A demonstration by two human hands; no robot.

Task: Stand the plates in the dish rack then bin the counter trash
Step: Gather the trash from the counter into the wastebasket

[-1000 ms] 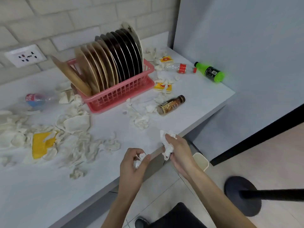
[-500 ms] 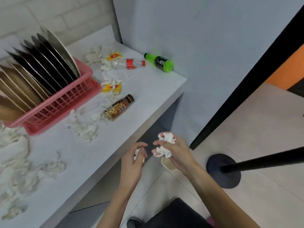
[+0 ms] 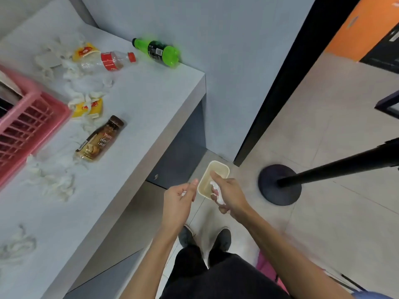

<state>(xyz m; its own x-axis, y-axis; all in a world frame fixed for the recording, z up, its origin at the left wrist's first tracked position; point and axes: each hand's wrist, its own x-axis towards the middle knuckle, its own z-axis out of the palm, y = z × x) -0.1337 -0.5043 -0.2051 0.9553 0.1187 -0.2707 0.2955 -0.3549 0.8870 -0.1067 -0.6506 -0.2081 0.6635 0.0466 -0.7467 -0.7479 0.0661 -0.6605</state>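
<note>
A small cream bin (image 3: 222, 169) stands on the floor by the counter's end. My right hand (image 3: 230, 196) hovers over its near rim and grips crumpled white tissue (image 3: 217, 194). My left hand (image 3: 179, 199), just left of the bin, curls around a small wad of tissue (image 3: 184, 193). On the counter (image 3: 138, 117) lie a brown bottle (image 3: 100, 140), a clear bottle with a red label (image 3: 108, 61), a green bottle (image 3: 158, 52), yellow wrappers (image 3: 89, 107) and scattered tissue scraps (image 3: 54, 182). The pink dish rack (image 3: 26, 126) shows at the left edge.
A black stanchion base (image 3: 279, 184) with its pole stands on the tiled floor right of the bin. A grey wall panel and a dark door frame (image 3: 280, 78) rise behind. My shoes (image 3: 205, 238) are just below the bin.
My view swung right and down from the counter to the floor. Both hands carried their tissue off the counter edge and lowered to the bin.
</note>
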